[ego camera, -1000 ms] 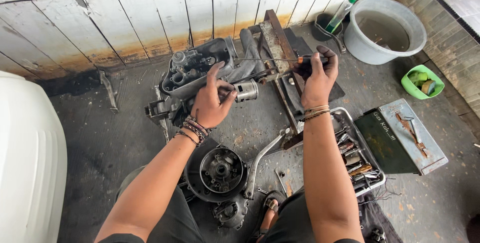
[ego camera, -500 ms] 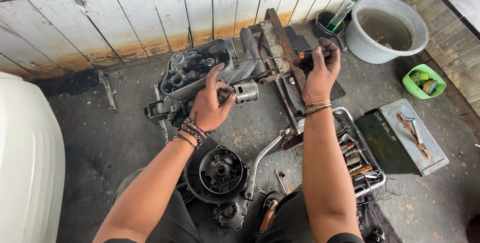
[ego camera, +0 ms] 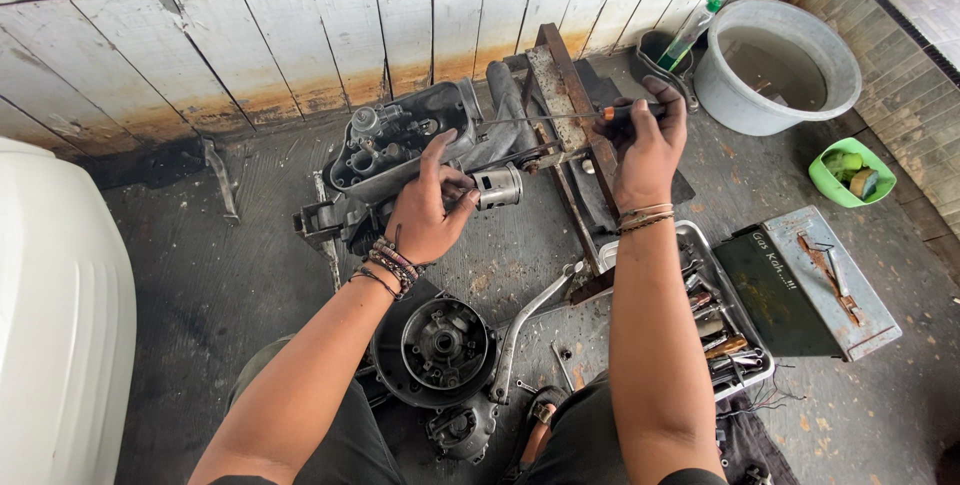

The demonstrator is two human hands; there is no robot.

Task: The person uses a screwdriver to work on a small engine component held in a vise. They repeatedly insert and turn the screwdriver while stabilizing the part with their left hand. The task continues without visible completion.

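Note:
My left hand (ego camera: 430, 207) grips a small silver cylindrical motor (ego camera: 497, 186) next to a grey engine block (ego camera: 395, 140) lying on the concrete floor. My right hand (ego camera: 648, 145) is closed around the handle of a long screwdriver (ego camera: 560, 117), whose thin shaft points left toward the engine block. Both wrists wear bead bracelets. A rusty metal frame (ego camera: 565, 105) lies under the screwdriver, between my hands.
A round black engine cover (ego camera: 440, 345) and a kick lever (ego camera: 525, 330) lie by my knees. To the right are a tray of tools (ego camera: 715, 320), a grey metal toolbox (ego camera: 810, 280), a green bowl (ego camera: 850, 170) and a grey bucket (ego camera: 775, 65). White planks stand behind; a white panel (ego camera: 55, 315) sits left.
My right hand has drawn the screwdriver back to the right, so its shaft now shows. My left hand keeps its hold on the motor.

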